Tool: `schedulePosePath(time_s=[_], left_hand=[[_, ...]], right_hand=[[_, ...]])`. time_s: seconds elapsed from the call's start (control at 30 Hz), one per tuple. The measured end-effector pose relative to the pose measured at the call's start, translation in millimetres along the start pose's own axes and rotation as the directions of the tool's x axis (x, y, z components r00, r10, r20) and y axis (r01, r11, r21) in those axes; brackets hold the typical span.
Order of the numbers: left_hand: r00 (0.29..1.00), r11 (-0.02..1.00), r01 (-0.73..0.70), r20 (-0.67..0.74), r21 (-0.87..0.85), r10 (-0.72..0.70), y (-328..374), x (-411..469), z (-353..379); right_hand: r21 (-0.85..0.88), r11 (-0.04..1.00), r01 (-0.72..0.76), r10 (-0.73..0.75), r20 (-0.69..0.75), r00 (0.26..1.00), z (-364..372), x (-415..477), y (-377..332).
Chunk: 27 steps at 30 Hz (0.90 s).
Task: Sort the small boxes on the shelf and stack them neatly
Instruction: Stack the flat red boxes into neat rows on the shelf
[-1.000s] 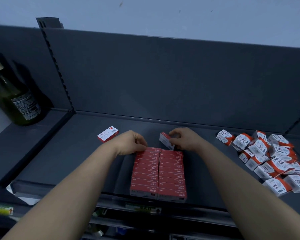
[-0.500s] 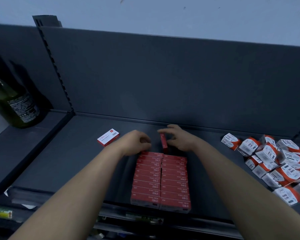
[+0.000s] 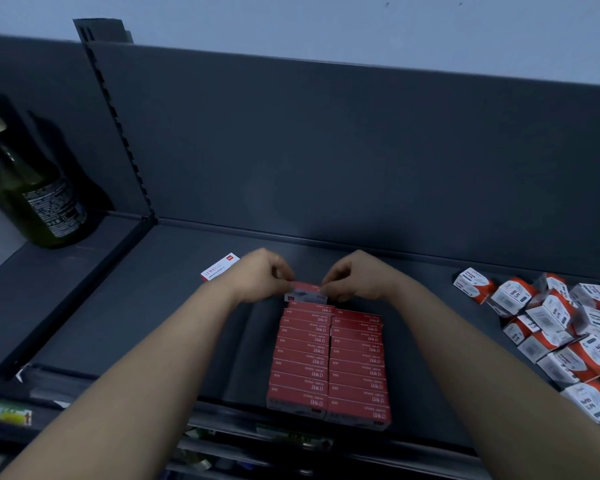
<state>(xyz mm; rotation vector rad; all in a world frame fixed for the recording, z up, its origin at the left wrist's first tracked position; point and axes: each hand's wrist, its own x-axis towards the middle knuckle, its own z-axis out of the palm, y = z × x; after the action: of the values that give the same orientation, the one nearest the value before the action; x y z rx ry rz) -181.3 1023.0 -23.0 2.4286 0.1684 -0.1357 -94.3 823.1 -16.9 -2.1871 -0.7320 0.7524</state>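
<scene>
At the near lip of the shelf [image 3: 118,289], two packed rows of red boxes [image 3: 329,362] end right at the edge, and a hard shove from behind could tip the front pair off. At the far end of the left row, the left hand [image 3: 264,275] and right hand [image 3: 354,277] each pinch one end of a red box [image 3: 307,293]. Set down askew, it could jam or skew its neighbours. Farther left, a loose box [image 3: 220,266] lies apart.

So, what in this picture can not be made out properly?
Head view only.
Small red cardboard box: ends covered by the left hand and right hand pinching it.
Dark green glass bottle: top cut by left edge.
White-and-red carton heap: cut by right edge.
Print on stacked red boxes: too small.
</scene>
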Motion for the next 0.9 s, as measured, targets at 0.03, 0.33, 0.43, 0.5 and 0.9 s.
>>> schedulePosePath(time_s=[0.03, 0.33, 0.43, 0.5, 0.9], left_hand=[[1.000, 1.000, 0.002, 0.004, -0.012, -0.001, -0.2, -1.9, -0.9], [0.995, 1.000, 0.016, -0.103, -0.004, -0.016, 7.1, -1.5, 11.5], [0.991, 0.978, 0.034, -0.123, -0.208, -0.061, 13.3, -1.3, 13.8], [0.994, 0.975, 0.038, -0.092, -0.219, -0.060, 14.1, -0.2, 13.9], [0.997, 0.988, -0.042, -0.062, 0.151, 0.052, 13.5, -3.7, 8.8]], right_hand=[[0.008, 1.000, 0.000, 0.000, 0.009, 1.000, 0.5, -1.1, -1.7], [-0.072, 0.996, -0.048, 0.044, -0.049, 0.998, 6.0, -5.4, -3.1], [0.130, 0.991, -0.024, 0.042, -0.136, 0.990, 3.5, -6.7, -2.5], [0.256, 0.967, 0.002, 0.041, -0.163, 0.986, 1.2, -9.6, -6.1], [-0.141, 0.989, 0.036, -0.051, -0.102, 0.993, 0.7, -12.2, -9.6]])
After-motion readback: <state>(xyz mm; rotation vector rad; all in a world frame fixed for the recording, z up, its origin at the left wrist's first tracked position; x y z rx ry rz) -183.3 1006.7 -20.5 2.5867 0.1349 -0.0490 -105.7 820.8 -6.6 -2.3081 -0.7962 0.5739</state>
